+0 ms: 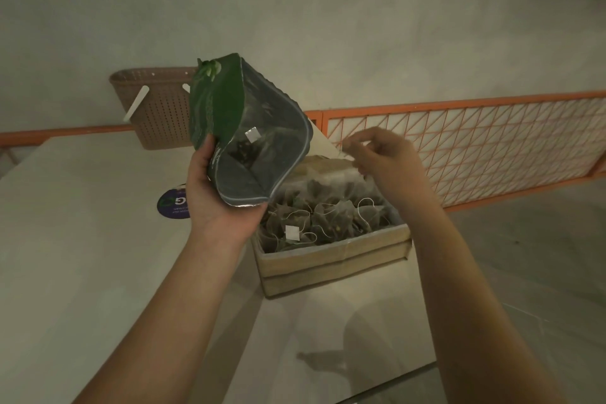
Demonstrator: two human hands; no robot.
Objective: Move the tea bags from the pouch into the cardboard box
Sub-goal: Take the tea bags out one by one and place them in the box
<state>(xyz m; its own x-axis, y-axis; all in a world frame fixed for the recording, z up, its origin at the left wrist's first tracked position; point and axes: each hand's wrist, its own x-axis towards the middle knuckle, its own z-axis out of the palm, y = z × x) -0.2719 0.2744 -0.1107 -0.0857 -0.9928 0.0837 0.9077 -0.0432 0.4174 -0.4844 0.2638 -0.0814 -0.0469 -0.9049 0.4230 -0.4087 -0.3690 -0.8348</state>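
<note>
My left hand [216,197] grips the green pouch [229,108] by its lower edge, holding it tilted above the table with its open silver mouth facing me. Inside it a tea bag [244,152] with a white tag is visible. Under and to the right of the pouch stands the cardboard box [334,259], open, with several tea bags [324,220] and their strings lying in it. My right hand [380,157] hovers over the box's far right side, fingers loosely curled; a thin string seems pinched at the fingertips, but that is unclear.
A brown perforated plastic basket [157,108] stands at the back of the white table [82,239]. A round dark sticker [172,205] lies on the table beside my left hand. An orange wire-mesh rail [475,147] runs along the right behind the box.
</note>
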